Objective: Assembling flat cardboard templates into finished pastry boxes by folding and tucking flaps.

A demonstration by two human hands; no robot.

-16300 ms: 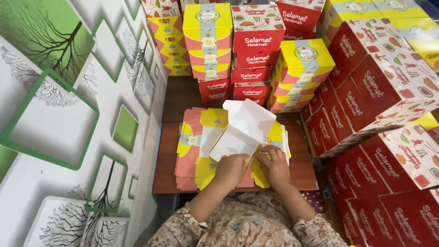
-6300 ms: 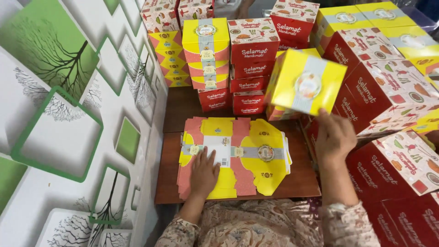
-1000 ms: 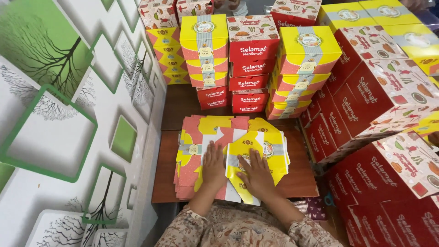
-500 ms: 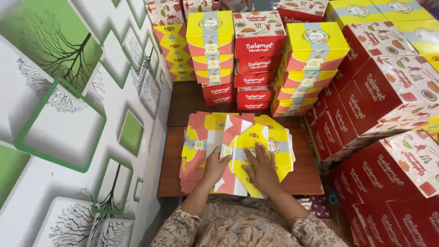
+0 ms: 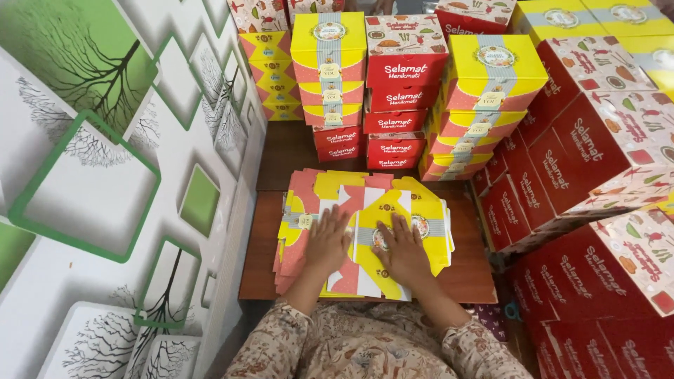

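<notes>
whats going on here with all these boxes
A person presses both hands flat on a stack of unfolded yellow and pink box blanks lying on a small wooden table. The left hand rests on the white inner side of the top sheet, the right hand on its yellow printed part. Folded yellow boxes and red boxes are stacked behind and to the right. A wall with green tree-pattern panels runs along the left.

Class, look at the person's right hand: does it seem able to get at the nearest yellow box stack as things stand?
Probably yes. The right hand lies flat on the folded cardboard sheet, holding nothing, and the yellow box stack stands just beyond with nothing between.
</notes>
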